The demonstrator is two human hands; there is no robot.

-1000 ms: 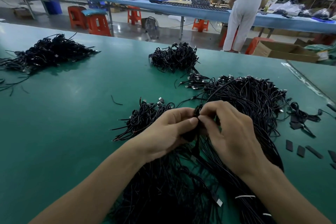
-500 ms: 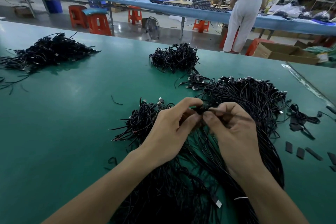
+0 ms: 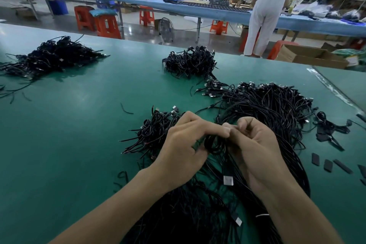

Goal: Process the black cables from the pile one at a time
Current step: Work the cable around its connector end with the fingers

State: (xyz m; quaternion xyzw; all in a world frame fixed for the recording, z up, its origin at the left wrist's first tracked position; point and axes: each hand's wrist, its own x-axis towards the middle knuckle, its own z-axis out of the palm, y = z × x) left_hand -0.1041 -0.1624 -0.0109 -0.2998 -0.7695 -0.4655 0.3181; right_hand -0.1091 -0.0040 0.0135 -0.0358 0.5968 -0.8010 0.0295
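Two hands meet over the near middle of the green worktop (image 3: 79, 125): left hand (image 3: 184, 144) and right hand (image 3: 255, 150), fingers of each curled, fingertips touching, both pinching one black cable (image 3: 214, 144) wound into a small loop between them, just above the heaped strands. One large pile (image 3: 267, 109) of loose black cables, spreading from beyond the right hand down beneath both forearms to the lower edge of view; silver-tipped plugs along its far rim, and one silver connector (image 3: 227, 180) lying between the wrists. One small heap (image 3: 156, 128), just beside the left hand on its outer side, bare wire ends pointing left. One middle heap (image 3: 190, 62), farther back, near the worktop's far edge. One far-left heap (image 3: 53, 55), well apart from the rest. Several flat black strips (image 3: 327, 165), scattered on the worktop right of the large pile. Beyond: orange stools (image 3: 107, 25), a second, blue worktop (image 3: 217, 13), a cardboard box (image 3: 309, 55), and a person (image 3: 265, 10) standing, back turned, at the blue worktop.
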